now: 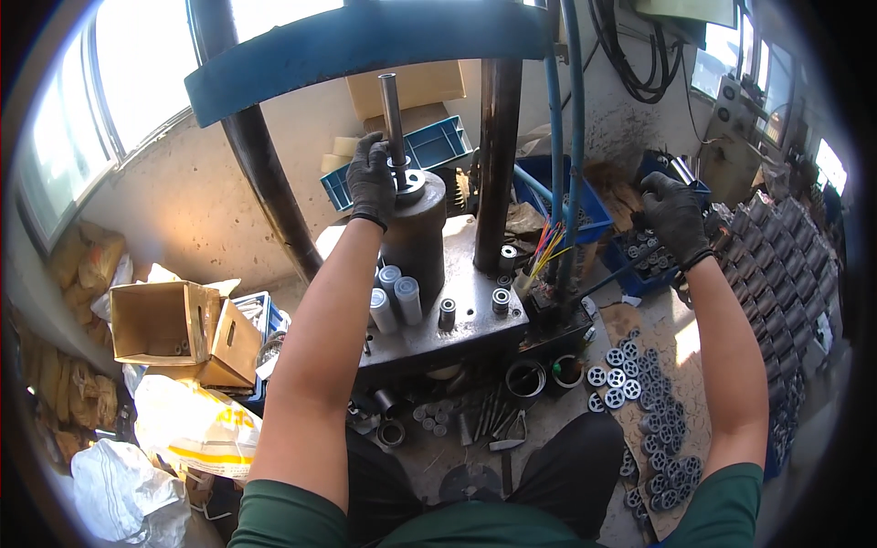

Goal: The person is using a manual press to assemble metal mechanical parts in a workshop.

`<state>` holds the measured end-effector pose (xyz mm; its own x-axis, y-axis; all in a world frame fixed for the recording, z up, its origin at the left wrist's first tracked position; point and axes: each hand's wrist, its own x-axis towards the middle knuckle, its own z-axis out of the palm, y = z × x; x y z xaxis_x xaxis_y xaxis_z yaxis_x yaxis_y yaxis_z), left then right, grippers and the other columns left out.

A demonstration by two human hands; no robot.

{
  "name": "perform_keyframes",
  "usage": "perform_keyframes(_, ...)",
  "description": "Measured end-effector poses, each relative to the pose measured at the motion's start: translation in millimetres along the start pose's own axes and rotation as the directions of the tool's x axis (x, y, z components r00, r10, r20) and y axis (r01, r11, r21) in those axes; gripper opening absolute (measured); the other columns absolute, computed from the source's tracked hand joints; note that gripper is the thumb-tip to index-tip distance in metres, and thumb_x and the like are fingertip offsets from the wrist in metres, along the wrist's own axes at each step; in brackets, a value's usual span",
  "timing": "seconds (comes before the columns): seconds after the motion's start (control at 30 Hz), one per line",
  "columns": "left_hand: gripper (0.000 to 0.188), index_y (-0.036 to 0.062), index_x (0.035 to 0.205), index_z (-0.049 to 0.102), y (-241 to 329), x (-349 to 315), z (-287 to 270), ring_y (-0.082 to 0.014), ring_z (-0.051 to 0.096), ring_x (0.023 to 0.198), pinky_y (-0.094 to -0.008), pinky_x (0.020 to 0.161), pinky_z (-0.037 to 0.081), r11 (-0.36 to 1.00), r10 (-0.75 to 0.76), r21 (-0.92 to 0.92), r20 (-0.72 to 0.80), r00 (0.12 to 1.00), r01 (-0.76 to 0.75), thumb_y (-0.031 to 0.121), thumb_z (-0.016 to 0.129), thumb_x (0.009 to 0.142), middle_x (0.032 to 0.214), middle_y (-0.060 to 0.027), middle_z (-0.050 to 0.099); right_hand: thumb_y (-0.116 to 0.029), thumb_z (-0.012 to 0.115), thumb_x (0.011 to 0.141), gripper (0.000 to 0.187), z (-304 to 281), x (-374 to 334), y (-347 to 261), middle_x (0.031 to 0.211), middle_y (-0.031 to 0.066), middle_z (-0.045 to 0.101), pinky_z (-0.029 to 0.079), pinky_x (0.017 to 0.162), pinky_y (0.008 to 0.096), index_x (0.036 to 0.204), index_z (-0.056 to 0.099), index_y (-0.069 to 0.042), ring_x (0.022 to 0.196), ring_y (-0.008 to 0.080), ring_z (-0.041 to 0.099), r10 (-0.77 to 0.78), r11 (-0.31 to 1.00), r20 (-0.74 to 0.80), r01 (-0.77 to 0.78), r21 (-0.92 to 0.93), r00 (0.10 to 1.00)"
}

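My left hand (370, 181), in a dark glove, is raised beside an upright metal rod (391, 105), its bent fingers closed against the rod. The rod stands in a round metal wheel part (411, 185) on top of a thick dark cylinder (416, 242). Out to the right, my gloved right hand (674, 217) is closed into a fist; what lies inside it is hidden. A long dark lever (621, 271) runs from the machine's base toward this hand. Grey capped cylinders (395, 297) and small metal bushings (447, 313) stand on the metal machine table (420, 340).
A blue crossbeam (365, 64) on dark posts (498, 155) spans above. Spoked wheels (615, 376) lie on the floor at right, beside stacked dark tubes (776, 256) and blue bins (585, 205). Cardboard boxes (160, 320) and sacks (196, 425) sit at left. Hand tools (502, 438) lie below.
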<state>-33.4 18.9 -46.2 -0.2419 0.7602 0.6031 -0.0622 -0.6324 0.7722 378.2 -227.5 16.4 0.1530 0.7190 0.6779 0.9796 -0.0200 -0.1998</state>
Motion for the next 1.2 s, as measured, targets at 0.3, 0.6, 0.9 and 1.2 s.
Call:
perform_keyframes(0.3, 0.024, 0.0048, 0.118, 0.066, 20, -58, -25, -0.0306, 0.07, 0.097, -0.0418, 0.086, 0.055, 0.781, 0.492, 0.415, 0.051, 0.869, -0.466, 0.005, 0.062, 0.094, 0.105, -0.0164, 0.072, -0.016, 0.062, 0.092, 0.023, -4, -4, -17, 0.098, 0.0229, 0.074, 0.057, 0.088, 0.0458, 0.109, 0.074, -0.005, 0.095, 0.0397, 0.073, 0.1, 0.994, 0.024, -0.099, -0.042, 0.995)
perform_keyframes(0.6, 0.034, 0.0072, 0.113, 0.067, -11, -222, -40, -0.0361, 0.064, 0.111, -0.0503, 0.091, 0.052, 0.496, 0.046, 0.481, 0.817, 0.575, -0.723, 0.016, 0.073, 0.08, 0.115, -0.0167, 0.067, -0.018, 0.062, 0.091, 0.023, -12, -3, -23, 0.102, 0.0208, 0.075, 0.057, 0.091, 0.0443, 0.107, 0.074, -0.006, 0.099, 0.0398, 0.072, 0.115, 0.992, 0.036, -0.113, -0.061, 0.993)
perform_keyframes(0.9, 0.041, 0.0091, 0.109, 0.066, -33, -231, -45, -0.0342, 0.063, 0.105, -0.0502, 0.085, 0.05, 0.248, -0.164, 0.512, 0.859, 0.485, -0.823, 0.032, 0.076, 0.077, 0.104, -0.015, 0.067, -0.014, 0.064, 0.091, 0.021, -18, -21, -20, 0.104, 0.0221, 0.075, 0.058, 0.091, 0.0431, 0.107, 0.074, -0.005, 0.099, 0.0388, 0.073, 0.115, 0.991, 0.037, -0.112, -0.07, 0.993)
perform_keyframes(1.2, 0.028, 0.0085, 0.108, 0.067, -9, -242, -61, -0.0359, 0.067, 0.094, -0.0479, 0.081, 0.053, 0.384, 0.027, 0.568, 0.781, 0.624, -0.728, 0.015, 0.071, 0.081, 0.096, -0.0157, 0.069, -0.004, 0.063, 0.086, 0.018, -55, -123, -29, 0.095, 0.0212, 0.071, 0.058, 0.079, 0.0488, 0.104, 0.066, -0.002, 0.087, 0.0408, 0.071, -0.178, 0.984, -0.006, 0.178, -0.023, 0.984)
